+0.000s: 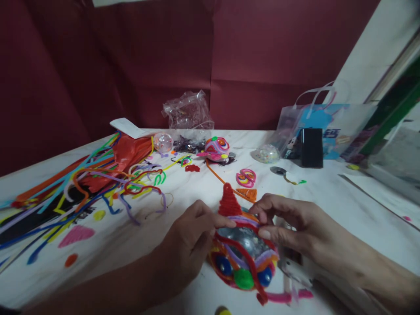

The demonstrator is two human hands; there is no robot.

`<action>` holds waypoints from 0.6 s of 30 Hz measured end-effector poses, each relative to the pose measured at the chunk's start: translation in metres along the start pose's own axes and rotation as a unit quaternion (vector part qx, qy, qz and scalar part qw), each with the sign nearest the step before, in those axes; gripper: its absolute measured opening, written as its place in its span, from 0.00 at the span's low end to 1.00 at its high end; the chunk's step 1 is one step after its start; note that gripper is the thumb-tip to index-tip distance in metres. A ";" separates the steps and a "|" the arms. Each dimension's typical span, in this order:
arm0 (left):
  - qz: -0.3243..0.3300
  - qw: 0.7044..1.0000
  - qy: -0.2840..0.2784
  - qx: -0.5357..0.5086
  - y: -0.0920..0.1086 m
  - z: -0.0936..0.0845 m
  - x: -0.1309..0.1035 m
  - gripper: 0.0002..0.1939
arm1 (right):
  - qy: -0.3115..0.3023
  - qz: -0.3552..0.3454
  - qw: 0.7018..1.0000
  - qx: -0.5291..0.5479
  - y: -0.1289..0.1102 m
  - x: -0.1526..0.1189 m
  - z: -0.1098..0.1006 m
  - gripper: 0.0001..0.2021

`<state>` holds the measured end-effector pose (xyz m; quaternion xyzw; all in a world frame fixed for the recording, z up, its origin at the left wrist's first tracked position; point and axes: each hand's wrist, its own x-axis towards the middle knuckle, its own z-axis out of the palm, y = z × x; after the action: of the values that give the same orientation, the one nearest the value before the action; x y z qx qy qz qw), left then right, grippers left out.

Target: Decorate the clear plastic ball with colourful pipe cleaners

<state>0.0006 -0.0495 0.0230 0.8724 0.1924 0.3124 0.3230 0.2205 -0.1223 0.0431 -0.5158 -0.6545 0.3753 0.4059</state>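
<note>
1. While both hands close in on it, head view: the pipe-cleaner-trimmed ornament (244,240) sits low and right of centre, between them, near the front of the table (138,251).
2. Left hand (193,238): index laid across the upper left edge, thumb tucked close beneath, the edge apparently pinched between; other fingers curled. Works as a brace; best kept firm but light, so the trim does not flatten.
3. Right hand (292,223): thumb and index pinch the upper right rim, by the lilac band (243,220). Contact hidden in part; cannot tell whether a strand is caught. Small presses along the rim would suit better than one hard squeeze.
4. Red strand (252,264) crosses the shiny grey surface (247,238) and runs past the green oval (243,279). Loose-looking; worth keeping clear of the fingertips, lest it snag.
5. Red coiled peak (229,203) stands above the left index. Likely easy to bend; fingers should go around it.
6. Pink strip (288,296) juts out at lower right. Keep the right wrist off it.
</note>
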 end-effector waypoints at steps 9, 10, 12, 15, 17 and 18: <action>-0.042 0.997 0.058 -0.041 -0.010 0.004 -0.011 0.16 | 0.088 -0.160 0.981 -0.072 0.012 -0.016 0.011 0.07; -0.041 0.997 0.060 -0.041 -0.011 0.005 -0.011 0.17 | 0.086 -0.192 0.971 -0.115 0.013 -0.019 0.011 0.09; -0.034 0.997 0.060 -0.039 -0.012 0.005 -0.012 0.17 | 0.076 -0.237 0.948 -0.197 0.017 -0.025 0.011 0.14; -0.023 0.997 0.066 -0.037 -0.013 0.006 -0.012 0.16 | 0.088 -0.247 0.923 -0.282 0.021 -0.029 0.012 0.18; -0.016 0.997 0.069 -0.040 -0.014 0.006 -0.012 0.16 | 0.104 -0.251 0.913 -0.306 0.022 -0.029 0.013 0.19; -0.011 0.997 0.070 -0.042 -0.014 0.007 -0.012 0.16 | 0.108 -0.255 0.909 -0.310 0.022 -0.028 0.014 0.19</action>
<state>-0.0057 -0.0490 0.0040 0.8322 0.2107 0.3765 0.3484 0.2201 -0.1469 0.0136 -0.4681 -0.7997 -0.0208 0.3755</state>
